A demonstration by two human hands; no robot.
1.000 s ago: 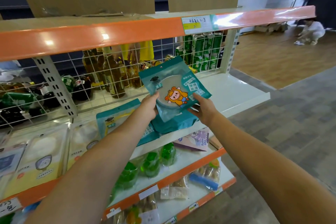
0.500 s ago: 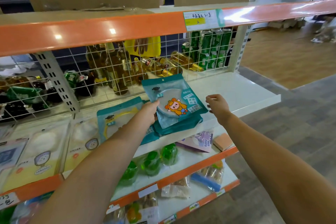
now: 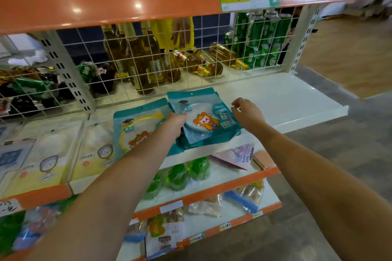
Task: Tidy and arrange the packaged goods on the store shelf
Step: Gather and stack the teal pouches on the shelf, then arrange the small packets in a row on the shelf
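Observation:
A teal packet with an orange cartoon figure (image 3: 203,121) lies on top of a small pile of like packets on the white shelf (image 3: 282,101). My left hand (image 3: 175,124) grips this packet at its left edge. My right hand (image 3: 247,113) hovers just off the packet's right edge, fingers loosely curled, holding nothing. A second teal packet with a yellow ring (image 3: 137,127) lies to the left, partly under my left forearm. Pale yellow packets (image 3: 48,161) lie in a row further left.
A wire grid (image 3: 148,59) backs the shelf, with bottles (image 3: 146,59) and green cans (image 3: 263,42) behind it. Another person's hand (image 3: 180,32) shows through the grid. Green jelly cups (image 3: 186,174) and a purple packet (image 3: 237,157) sit on the shelf below. Bare shelf lies to the right.
The teal packet went from held up in both hands to lying on the pile. My right hand let go of it and moved off to the right; my left still holds it.

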